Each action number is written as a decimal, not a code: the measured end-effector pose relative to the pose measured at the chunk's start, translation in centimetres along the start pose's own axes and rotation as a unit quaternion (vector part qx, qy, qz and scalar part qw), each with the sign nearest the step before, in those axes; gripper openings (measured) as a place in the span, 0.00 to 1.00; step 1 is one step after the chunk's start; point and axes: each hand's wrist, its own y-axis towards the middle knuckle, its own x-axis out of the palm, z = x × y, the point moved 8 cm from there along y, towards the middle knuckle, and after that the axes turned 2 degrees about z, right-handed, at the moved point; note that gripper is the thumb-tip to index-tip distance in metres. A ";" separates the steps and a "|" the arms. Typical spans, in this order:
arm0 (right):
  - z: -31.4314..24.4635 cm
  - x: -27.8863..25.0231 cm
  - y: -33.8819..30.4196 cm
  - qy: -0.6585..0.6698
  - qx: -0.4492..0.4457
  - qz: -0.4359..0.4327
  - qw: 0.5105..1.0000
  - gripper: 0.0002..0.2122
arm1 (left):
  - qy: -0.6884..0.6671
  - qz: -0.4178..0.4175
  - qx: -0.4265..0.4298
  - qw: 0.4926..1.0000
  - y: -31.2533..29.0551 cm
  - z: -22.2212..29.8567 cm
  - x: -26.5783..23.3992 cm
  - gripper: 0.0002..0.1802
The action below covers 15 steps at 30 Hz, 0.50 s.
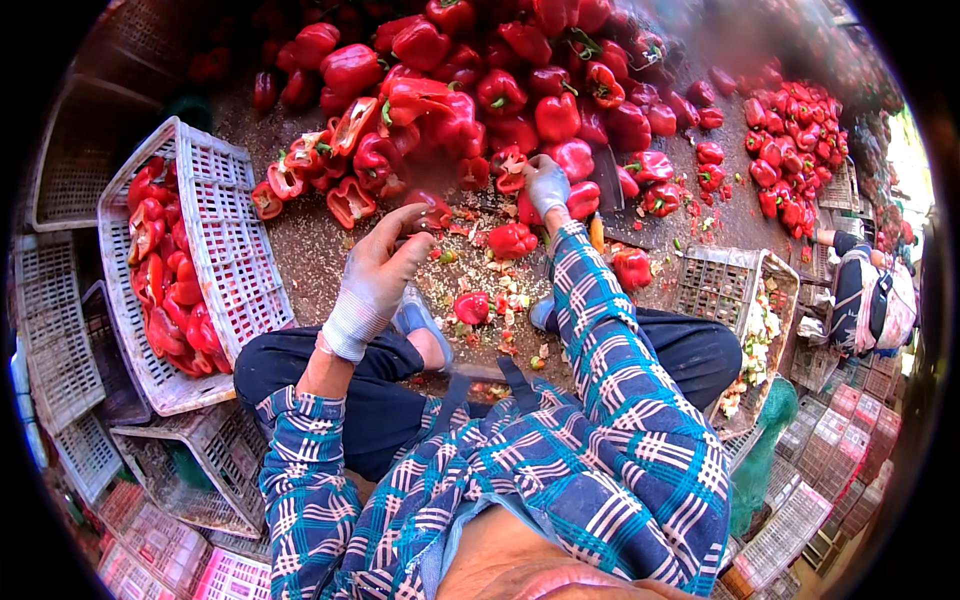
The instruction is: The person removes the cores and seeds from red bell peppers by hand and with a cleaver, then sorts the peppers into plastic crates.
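Observation:
My left hand [372,285], in a pale glove with bare fingertips, is raised over the floor with its fingers apart. A red bell pepper piece [432,211] is just beyond its fingertips. My right hand [548,186], also gloved, reaches to the near edge of a heap of red bell peppers [500,92]. Its fingers are curled in beside a cut pepper [508,168], and what they grip is hidden. Right of that hand is a wide dark blade [607,180], with a yellow-orange handle [597,233] nearer me. Halved peppers [350,203] lie at the heap's left.
Left of me a tilted white crate [222,215] holds red pepper pieces [168,290]. A crate [712,285] at my right knee holds pale cores [757,345]. Seeds and scraps [505,285] litter the floor between my feet. Another pepper pile [797,150] lies far right. Stacked crates [60,330] stand around.

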 end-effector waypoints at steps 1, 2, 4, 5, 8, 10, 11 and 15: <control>0.5 -0.4 0.2 0.095 0.026 -0.017 0.995 0.13 | 0.010 0.004 -0.001 1.000 0.1 -0.1 -0.1 0.24; 0.9 -1.1 -0.1 0.160 0.015 -0.035 0.986 0.11 | 0.011 0.009 -0.003 1.000 0.2 -0.3 -0.1 0.24; 0.7 -0.4 -1.6 0.392 0.063 -0.141 0.907 0.13 | 0.007 0.022 -0.009 1.000 0.3 -1.3 -0.2 0.25; 0.6 -0.8 -2.4 0.423 0.060 -0.164 0.889 0.13 | 0.005 0.019 -0.016 1.000 0.5 -1.5 0.0 0.26; -6.4 -3.7 -8.5 0.518 0.114 -0.259 0.807 0.11 | -0.056 0.040 -0.053 0.996 0.5 -3.6 -0.5 0.29; -9.2 -4.2 -10.4 0.523 0.025 -0.298 0.798 0.10 | -0.062 0.023 -0.085 0.994 1.0 -4.7 -0.4 0.31; -10.3 -4.4 -11.4 0.521 0.002 -0.309 0.796 0.10 | -0.085 0.027 -0.093 0.992 1.1 -5.0 -0.3 0.32; -14.4 -4.1 -15.2 0.562 -0.017 -0.346 0.751 0.10 | -0.247 -0.031 -0.099 0.963 1.5 -5.5 0.4 0.31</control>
